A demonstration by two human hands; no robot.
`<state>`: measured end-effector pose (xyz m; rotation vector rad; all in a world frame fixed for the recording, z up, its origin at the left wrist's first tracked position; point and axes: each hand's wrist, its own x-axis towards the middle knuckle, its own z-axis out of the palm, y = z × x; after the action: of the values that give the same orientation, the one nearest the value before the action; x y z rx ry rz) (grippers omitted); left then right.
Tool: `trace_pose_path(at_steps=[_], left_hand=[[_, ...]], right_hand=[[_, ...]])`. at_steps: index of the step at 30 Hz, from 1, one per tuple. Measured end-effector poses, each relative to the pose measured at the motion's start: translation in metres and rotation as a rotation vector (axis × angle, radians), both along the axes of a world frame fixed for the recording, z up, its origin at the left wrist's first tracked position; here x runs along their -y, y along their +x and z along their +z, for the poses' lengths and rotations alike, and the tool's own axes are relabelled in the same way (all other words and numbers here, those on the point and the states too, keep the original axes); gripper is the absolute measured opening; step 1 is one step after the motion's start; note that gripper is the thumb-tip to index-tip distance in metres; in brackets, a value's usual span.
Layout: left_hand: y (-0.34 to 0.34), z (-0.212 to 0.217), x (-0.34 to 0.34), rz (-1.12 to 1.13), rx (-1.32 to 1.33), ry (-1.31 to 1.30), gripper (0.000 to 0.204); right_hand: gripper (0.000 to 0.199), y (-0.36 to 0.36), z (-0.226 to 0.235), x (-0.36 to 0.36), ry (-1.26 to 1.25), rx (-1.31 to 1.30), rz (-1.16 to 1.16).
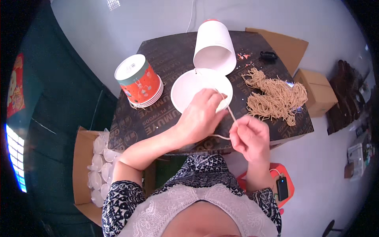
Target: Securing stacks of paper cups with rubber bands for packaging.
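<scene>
A white paper bucket (pixel 185 90) faces me with its round opening up, in the middle of the dark table. My left hand (pixel 201 114) is closed at its near right rim, fingers inside the opening and thumb outside. From that rim a beige cord (pixel 231 113) runs taut to my right hand (pixel 250 136), which pinches it; a loose length of cord also curves below the left hand. At the bucket's far rim a short bit of cord shows at a small hole. My left fingers partly hide where the cord meets the rim.
An orange printed stack of paper buckets (pixel 141 89) stands upside down at left. Behind lies a white bucket stack (pixel 215 43) on its side. Beige cords (pixel 276 96) are heaped at right, near a black object (pixel 269 55). A carton (pixel 82 158) of white cups sits lower left.
</scene>
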<state>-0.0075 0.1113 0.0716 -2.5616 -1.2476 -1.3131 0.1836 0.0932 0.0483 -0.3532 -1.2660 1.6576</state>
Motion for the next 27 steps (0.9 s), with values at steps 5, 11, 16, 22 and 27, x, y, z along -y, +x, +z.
trace_pose_path(at_steps=[5,11,16,22,27], left_hand=[[-0.01,-0.002,0.015,0.01,0.308,0.06,0.028],[-0.001,-0.033,0.053,-0.219,0.656,-0.534,0.034],[0.005,-0.049,0.058,-0.17,0.792,-0.965,0.013],[-0.004,-0.041,0.064,-0.003,0.659,-0.863,0.012],[-0.01,-0.03,0.068,0.043,0.416,-0.712,0.01]], right_hand=[[0.02,-0.012,-0.008,-0.018,-0.169,-0.355,0.065],[0.021,-0.019,-0.014,-0.022,-0.232,-0.429,0.101],[0.022,-0.016,-0.021,-0.023,-0.246,-0.434,0.062],[0.017,-0.015,-0.039,-0.021,0.22,0.212,-0.68],[0.033,-0.021,-0.027,0.008,0.724,0.405,-0.571]])
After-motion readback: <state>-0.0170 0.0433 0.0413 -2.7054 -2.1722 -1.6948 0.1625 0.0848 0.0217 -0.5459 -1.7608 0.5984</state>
